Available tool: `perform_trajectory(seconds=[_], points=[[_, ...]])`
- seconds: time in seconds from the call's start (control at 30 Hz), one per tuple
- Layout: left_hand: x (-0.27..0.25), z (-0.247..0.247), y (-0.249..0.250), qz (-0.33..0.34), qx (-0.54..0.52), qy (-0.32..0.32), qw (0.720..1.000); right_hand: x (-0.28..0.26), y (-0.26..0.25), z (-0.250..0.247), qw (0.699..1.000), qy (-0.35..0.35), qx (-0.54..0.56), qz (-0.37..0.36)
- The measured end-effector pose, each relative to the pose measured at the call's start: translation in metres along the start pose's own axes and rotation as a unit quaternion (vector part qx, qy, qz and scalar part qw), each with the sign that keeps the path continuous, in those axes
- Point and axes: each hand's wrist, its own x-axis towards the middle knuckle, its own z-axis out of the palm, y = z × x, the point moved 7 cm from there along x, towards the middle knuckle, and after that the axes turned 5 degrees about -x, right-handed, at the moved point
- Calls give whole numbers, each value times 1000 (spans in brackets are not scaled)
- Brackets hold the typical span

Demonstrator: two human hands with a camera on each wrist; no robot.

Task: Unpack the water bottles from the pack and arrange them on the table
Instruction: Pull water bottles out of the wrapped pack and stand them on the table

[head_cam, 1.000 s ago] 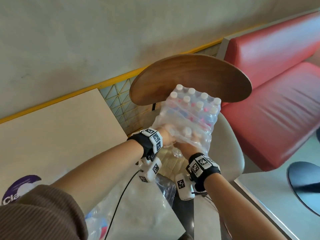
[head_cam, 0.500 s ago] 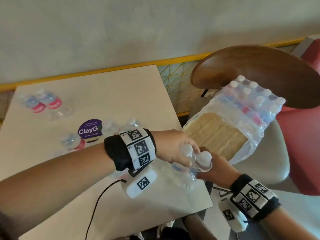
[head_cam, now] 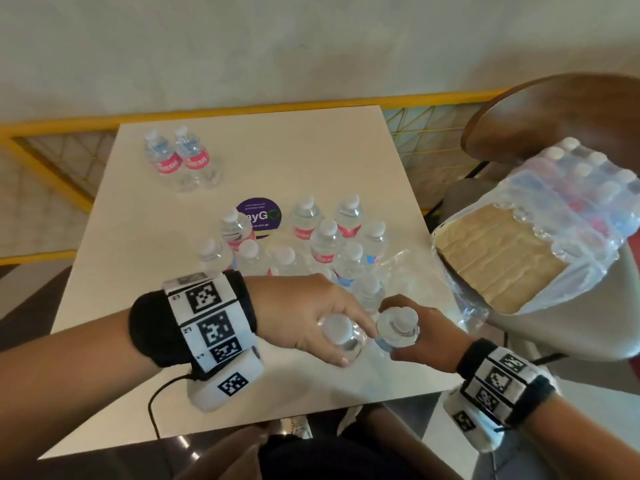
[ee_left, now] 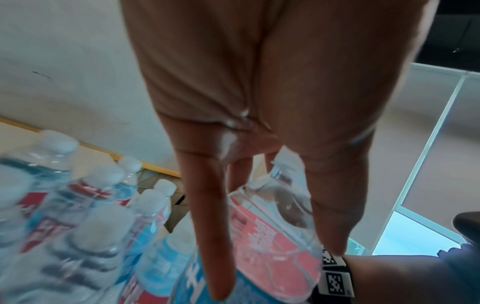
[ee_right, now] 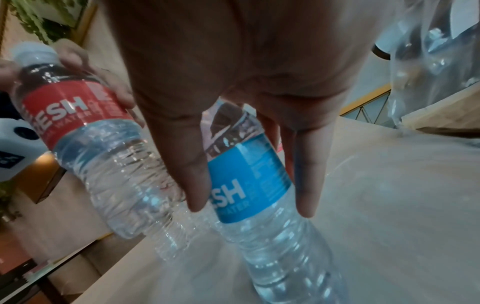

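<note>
My left hand (head_cam: 348, 344) grips a red-labelled water bottle (ee_right: 78, 109) by its shoulder, white cap (head_cam: 336, 328) up. Close beside it, my right hand (head_cam: 398, 336) grips a blue-labelled bottle (ee_right: 249, 185) the same way. Both bottles are over the near right part of the beige table (head_cam: 294, 382); the red one is tilted. Whether the blue one's base touches the table I cannot tell. The shrink-wrapped pack (head_cam: 568, 202), torn open at its near end, lies on a chair to the right with several bottles left at its far end.
Several upright bottles (head_cam: 325, 237) cluster mid-table just beyond my hands, and two more (head_cam: 180, 157) stand at the back left. Loose clear wrap (head_cam: 415, 271) trails over the right edge. A purple sticker (head_cam: 259, 216) marks the tabletop. A wooden chair back (head_cam: 554, 112) rises at the right.
Both hands lifted a bottle each out of the pack on the chair and carried them left over the table. The head view swung left with them.
</note>
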Motion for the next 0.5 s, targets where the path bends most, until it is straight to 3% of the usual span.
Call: perform_trajectory(seconds=[0.33, 0.5], points=[[-31, 6, -83, -88, 55, -38, 994, -2, -1, 16, 998, 45, 23, 44], [-27, 4, -119, -132, 90, 5, 987, -5, -6, 24, 996, 56, 45, 49]])
